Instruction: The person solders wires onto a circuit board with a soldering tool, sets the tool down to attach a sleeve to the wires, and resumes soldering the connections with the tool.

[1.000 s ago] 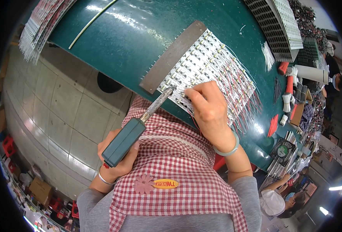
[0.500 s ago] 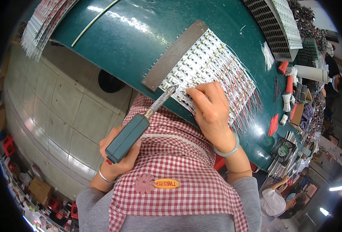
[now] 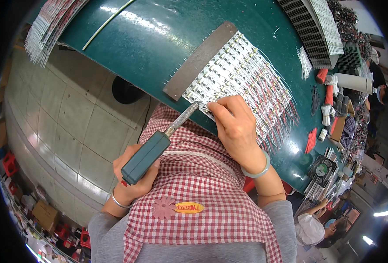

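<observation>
My left hand (image 3: 149,180) is closed around the dark green handle of a soldering iron (image 3: 145,158). The iron's metal tip points up and right, to the near left edge of a white circuit board panel (image 3: 222,65). Rows of small parts cover the panel, and many red and white wires (image 3: 277,103) trail off its right side. Right beside the iron's tip, my right hand (image 3: 237,127) pinches thumb and forefinger together over the panel's near edge; what lies between them is too small to make out. A brown flat bar (image 3: 200,61) runs along the panel's left side.
A green-topped table (image 3: 145,57) carries the work. At its right lie bundles of white wires (image 3: 304,63), red tubes (image 3: 310,141) and a small black fan (image 3: 322,170). Stacked panels (image 3: 314,35) stand at the far right. Another person (image 3: 312,228) works at lower right.
My right hand has moved slightly left, closer to the iron's tip. The tip sits a little lower, nearer the panel's corner. The panel and bar have shifted slightly.
</observation>
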`<state>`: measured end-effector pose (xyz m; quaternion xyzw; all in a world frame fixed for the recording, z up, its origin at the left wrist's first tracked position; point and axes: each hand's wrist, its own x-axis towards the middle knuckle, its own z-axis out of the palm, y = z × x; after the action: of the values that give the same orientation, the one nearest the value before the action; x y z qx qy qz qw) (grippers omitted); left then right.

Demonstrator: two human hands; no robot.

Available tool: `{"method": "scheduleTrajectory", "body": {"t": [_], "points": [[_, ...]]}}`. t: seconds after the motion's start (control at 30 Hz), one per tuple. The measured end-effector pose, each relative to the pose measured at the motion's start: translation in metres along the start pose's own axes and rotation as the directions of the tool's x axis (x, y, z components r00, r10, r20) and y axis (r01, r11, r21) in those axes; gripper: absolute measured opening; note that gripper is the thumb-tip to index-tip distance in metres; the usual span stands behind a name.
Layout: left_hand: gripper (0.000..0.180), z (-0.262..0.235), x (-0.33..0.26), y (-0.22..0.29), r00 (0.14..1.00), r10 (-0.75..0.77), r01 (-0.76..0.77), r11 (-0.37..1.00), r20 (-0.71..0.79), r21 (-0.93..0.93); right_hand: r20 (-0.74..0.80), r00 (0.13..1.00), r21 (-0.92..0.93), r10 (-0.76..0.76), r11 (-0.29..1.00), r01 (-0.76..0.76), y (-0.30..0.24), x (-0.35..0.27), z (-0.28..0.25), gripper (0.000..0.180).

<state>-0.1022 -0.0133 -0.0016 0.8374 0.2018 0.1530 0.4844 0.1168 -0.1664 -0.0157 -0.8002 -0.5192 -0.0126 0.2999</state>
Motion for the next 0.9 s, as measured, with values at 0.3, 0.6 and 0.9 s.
{"method": "scheduleTrajectory", "body": {"t": [0.3, 0.6, 0.9], "points": [[0.022, 0.001, -0.004, -0.003, 0.998, -0.056, 0.056, 0.998, 0.041, 0.005, 0.016, 1.000, -0.031, -0.009, 0.999, 0.009, -0.001, 0.000, 0.001, 0.022], [0.024, -0.003, -0.021, -0.016, 0.991, -0.128, 0.125, 0.989, -0.030, -0.073, 0.027, 1.000, -0.036, -0.009, 0.999, 0.010, 0.000, -0.002, 0.000, 0.022], [0.025, 0.006, -0.006, -0.011, 0.993, -0.112, 0.108, 0.992, -0.047, -0.069, 0.002, 0.996, 0.119, 0.089, 0.989, -0.088, 0.005, -0.010, -0.022, 0.024]]}}
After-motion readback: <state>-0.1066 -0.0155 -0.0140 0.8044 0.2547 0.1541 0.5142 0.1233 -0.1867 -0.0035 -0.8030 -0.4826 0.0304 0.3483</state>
